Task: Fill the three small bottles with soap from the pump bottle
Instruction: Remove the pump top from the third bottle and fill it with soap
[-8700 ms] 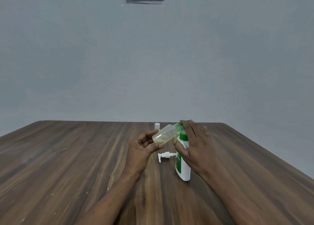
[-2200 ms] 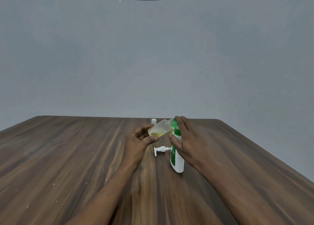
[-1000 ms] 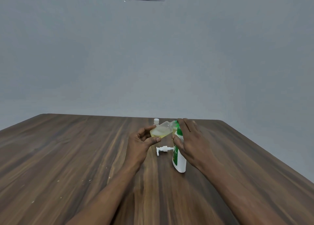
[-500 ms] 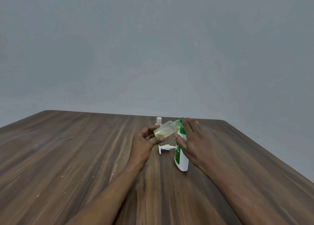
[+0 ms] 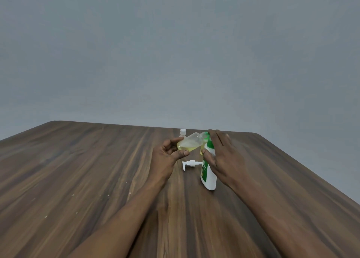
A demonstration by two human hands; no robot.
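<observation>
Wooden counter [image 5: 78,180] carries the soap bottle [image 5: 209,180], gripped by the right hand [image 5: 222,158]; left hand [image 5: 165,156] holds a tilted small bottle [image 5: 190,142] at its top

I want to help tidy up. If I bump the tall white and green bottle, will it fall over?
Probably, if let go: the pump bottle is tall on a small base, and the right hand grips it near the top. Its pump lies on the table, so soap might spill if it tips.
</observation>
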